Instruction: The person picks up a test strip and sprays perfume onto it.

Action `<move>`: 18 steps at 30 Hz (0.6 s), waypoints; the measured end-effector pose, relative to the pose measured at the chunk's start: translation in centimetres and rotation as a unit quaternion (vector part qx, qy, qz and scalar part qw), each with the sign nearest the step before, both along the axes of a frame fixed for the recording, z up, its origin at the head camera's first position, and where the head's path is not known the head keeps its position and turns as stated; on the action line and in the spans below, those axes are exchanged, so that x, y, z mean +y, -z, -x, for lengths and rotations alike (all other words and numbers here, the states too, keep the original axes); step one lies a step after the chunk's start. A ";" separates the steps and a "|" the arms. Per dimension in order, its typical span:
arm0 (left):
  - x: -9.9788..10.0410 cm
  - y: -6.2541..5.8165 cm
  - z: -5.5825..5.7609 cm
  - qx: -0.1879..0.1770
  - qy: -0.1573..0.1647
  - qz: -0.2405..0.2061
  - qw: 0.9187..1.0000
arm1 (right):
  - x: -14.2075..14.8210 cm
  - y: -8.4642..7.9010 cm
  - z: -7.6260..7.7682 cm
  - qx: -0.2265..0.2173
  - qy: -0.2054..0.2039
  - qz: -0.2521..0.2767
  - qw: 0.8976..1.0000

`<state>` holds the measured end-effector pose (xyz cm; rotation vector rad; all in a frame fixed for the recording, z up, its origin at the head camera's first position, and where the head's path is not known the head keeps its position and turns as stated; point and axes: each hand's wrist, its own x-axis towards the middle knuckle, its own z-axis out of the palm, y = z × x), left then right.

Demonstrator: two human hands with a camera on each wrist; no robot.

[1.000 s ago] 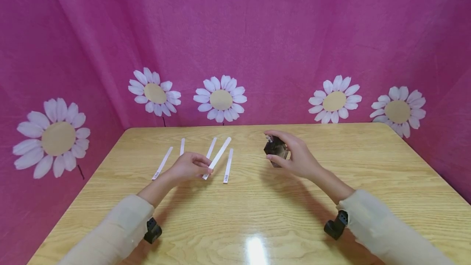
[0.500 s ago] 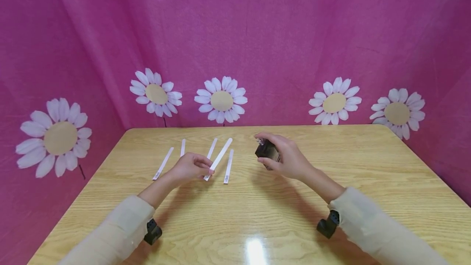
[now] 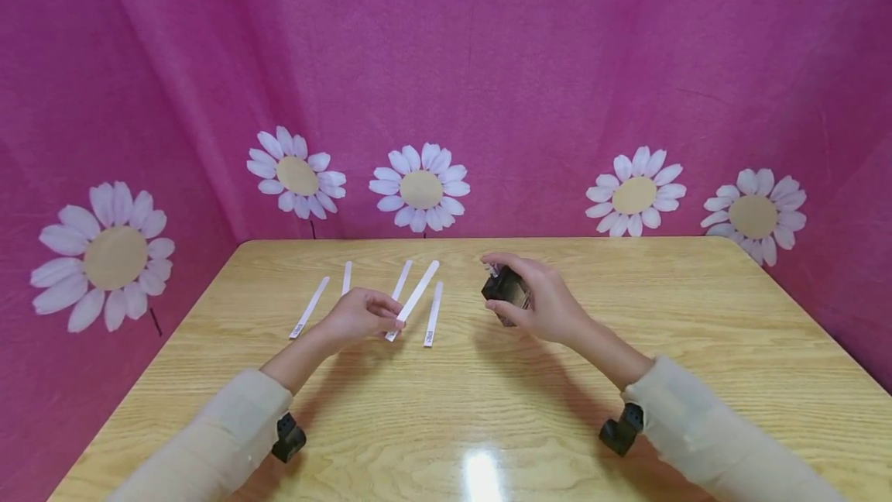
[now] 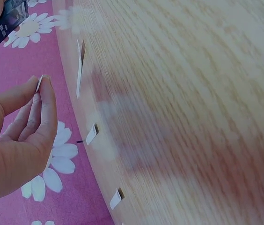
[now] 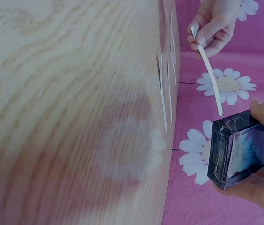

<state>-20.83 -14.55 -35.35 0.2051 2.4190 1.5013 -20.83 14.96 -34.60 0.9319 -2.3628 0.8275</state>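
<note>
My left hand [image 3: 364,314] pinches a white paper strip [image 3: 418,291] near its lower end, between thumb and fingertips. The strip slants up and to the right, held above the table. To its right, my right hand [image 3: 550,302] grips a dark glass perfume bottle [image 3: 506,290], thumb on one side and index finger at the top by the sprayer. The bottle is tilted and apart from the strip. In the right wrist view the bottle [image 5: 239,150] shows a label, and the strip's [image 5: 209,72] far end is close to it.
Several more white strips lie on the wooden table [image 3: 446,409], such as the leftmost strip [image 3: 310,307] and the strip [image 3: 433,314] right of my left hand. Behind the table hangs a pink curtain [image 3: 502,99] with white flowers.
My right hand has moved left with the perfume bottle, closer to the strip, mostly in the first half second. My left hand stays in place with its strip.
</note>
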 end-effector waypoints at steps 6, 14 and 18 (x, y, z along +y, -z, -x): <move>-0.1 0.0 0.0 0.004 -0.002 0.003 1.000 | -0.1 0.1 -0.2 0.003 -0.004 0.003 1.000; -1.0 0.5 0.1 -0.002 -0.014 0.005 1.000 | 0.7 0.0 -0.5 -0.005 0.003 0.005 1.000; -1.8 0.9 0.2 -0.016 -0.026 -0.006 1.000 | 1.4 0.3 -0.6 -0.009 0.007 0.003 1.000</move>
